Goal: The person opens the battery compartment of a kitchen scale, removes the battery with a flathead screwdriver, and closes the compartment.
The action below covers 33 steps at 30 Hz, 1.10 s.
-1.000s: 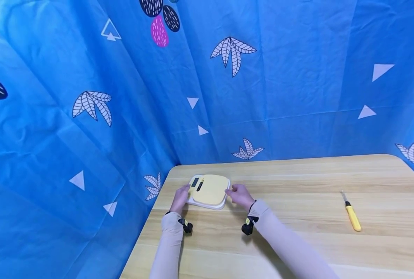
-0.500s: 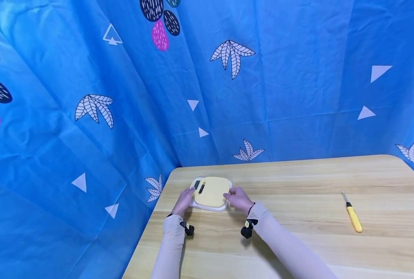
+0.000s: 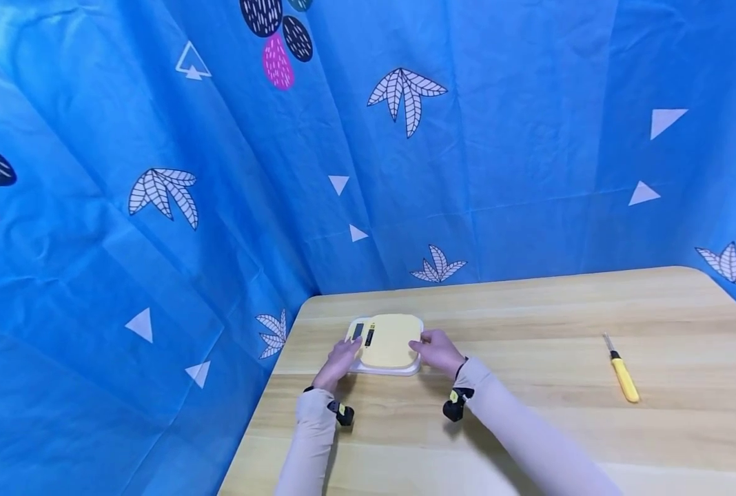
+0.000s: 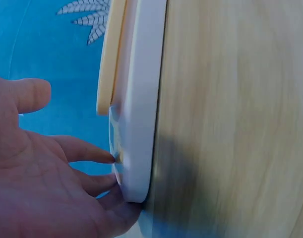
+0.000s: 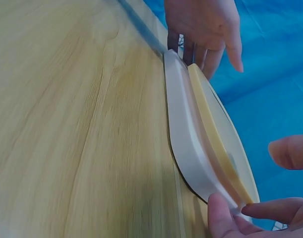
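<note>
A kitchen scale (image 3: 389, 344) with a pale yellow platform and a white base lies flat near the table's far left corner. Its dark display faces left. My left hand (image 3: 338, 362) is at the scale's left end; in the left wrist view its fingertips touch the white base (image 4: 144, 99), with the thumb held apart. On the opposite side, my right hand (image 3: 440, 353) touches the scale's right edge. The right wrist view shows its fingers against the corner of the base and yellow platform (image 5: 211, 124), the thumb (image 5: 292, 151) standing off.
A screwdriver with a yellow handle (image 3: 624, 377) lies on the right part of the wooden table (image 3: 529, 427). Blue patterned curtain (image 3: 517, 151) hangs behind the table and along its left side.
The scale has slid a little to the right along the table, both hands moving with it at its two ends. The screwdriver stays where it was on the table.
</note>
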{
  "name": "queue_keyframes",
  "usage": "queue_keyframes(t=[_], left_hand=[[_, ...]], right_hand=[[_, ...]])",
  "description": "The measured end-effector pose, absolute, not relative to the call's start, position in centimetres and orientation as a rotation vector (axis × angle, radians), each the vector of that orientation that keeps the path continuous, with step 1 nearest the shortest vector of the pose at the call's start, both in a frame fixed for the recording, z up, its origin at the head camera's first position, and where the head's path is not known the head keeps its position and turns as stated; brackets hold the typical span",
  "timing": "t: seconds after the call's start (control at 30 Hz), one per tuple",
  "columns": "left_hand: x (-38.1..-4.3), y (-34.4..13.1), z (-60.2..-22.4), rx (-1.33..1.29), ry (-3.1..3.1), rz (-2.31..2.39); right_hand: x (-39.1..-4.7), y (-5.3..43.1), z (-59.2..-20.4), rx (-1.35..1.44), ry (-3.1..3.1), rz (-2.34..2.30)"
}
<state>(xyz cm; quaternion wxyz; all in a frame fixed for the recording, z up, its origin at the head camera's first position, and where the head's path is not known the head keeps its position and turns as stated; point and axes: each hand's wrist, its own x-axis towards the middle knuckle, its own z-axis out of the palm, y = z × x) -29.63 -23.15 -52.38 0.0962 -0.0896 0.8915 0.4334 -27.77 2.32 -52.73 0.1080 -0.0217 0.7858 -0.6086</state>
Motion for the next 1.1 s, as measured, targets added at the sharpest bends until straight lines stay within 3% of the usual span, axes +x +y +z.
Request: queue_keyframes(t=[0.83, 1.1], left_hand=[[-24.3, -17.7, -51.4, 0.102, 2.605, 1.22], [-26.0, -19.7, -51.3, 0.235, 2.537, 1.23]], right_hand=[[-26.9, 9.8, -52.8, -0.199, 2.41, -1.683], [-26.6, 11.1, -52.8, -0.187, 2.348, -1.666]])
